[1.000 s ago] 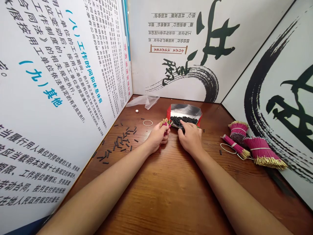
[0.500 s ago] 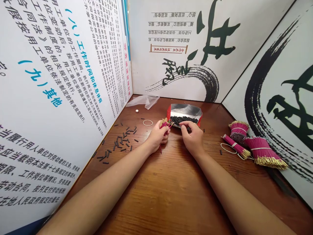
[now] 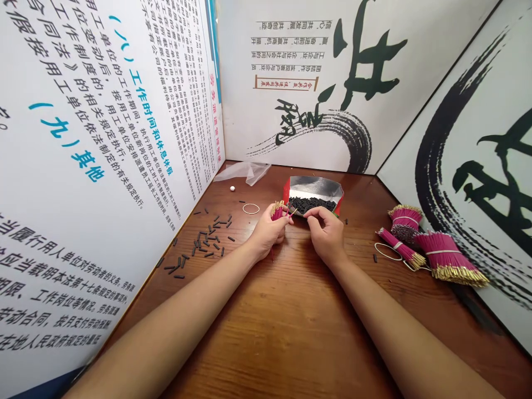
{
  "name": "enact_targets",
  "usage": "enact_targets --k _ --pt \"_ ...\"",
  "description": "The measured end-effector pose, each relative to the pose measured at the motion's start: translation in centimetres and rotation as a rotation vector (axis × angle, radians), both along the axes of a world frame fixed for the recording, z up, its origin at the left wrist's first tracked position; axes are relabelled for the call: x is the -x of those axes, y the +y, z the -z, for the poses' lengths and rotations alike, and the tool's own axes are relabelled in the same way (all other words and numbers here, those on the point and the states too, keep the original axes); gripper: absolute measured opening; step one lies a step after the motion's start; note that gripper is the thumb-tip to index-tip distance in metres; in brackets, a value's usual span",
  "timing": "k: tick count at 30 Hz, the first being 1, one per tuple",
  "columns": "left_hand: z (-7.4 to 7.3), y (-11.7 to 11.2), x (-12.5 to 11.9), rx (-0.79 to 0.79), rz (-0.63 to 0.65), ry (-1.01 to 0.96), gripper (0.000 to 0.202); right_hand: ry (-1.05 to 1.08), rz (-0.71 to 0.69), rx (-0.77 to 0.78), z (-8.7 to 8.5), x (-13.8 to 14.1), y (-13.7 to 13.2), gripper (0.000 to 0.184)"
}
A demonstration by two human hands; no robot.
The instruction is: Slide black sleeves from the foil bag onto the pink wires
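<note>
My left hand (image 3: 269, 231) is closed around a bundle of magenta wires (image 3: 278, 211) with gold metal tips pointing up. One wire sticks out to the right, apart from the others, between thumb and finger. Just to its right, my right hand (image 3: 327, 230) has thumb and forefinger pinched together. Anything between those fingertips is too small to make out. They are close to the front edge of an opened red and silver packet (image 3: 316, 186), which holds a heap of short black sleeves (image 3: 313, 204).
Loose black sleeves (image 3: 208, 241) lie scattered on the left of the wooden table. Behind them are a white elastic ring (image 3: 251, 209) and a clear plastic bag (image 3: 245, 172). Tied magenta wire bundles (image 3: 446, 255) lie at the right. Printed panels (image 3: 299, 127) enclose the back and sides.
My right hand has shifted very slightly left, with its fingertips a little lower. The left hand stays in place, still gripping the wires.
</note>
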State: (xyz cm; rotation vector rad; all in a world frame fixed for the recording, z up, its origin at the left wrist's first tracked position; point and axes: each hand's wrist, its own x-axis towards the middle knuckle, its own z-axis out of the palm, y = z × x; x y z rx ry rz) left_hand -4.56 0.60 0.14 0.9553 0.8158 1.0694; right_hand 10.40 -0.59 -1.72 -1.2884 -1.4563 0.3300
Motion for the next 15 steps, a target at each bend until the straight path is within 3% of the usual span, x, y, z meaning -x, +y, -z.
enact_targets --k 15 --pt "-0.24 -0.08 -0.03 0.034 0.032 0.027 0.023 0.134 -0.021 0.051 0.74 -0.05 0.40 0.015"
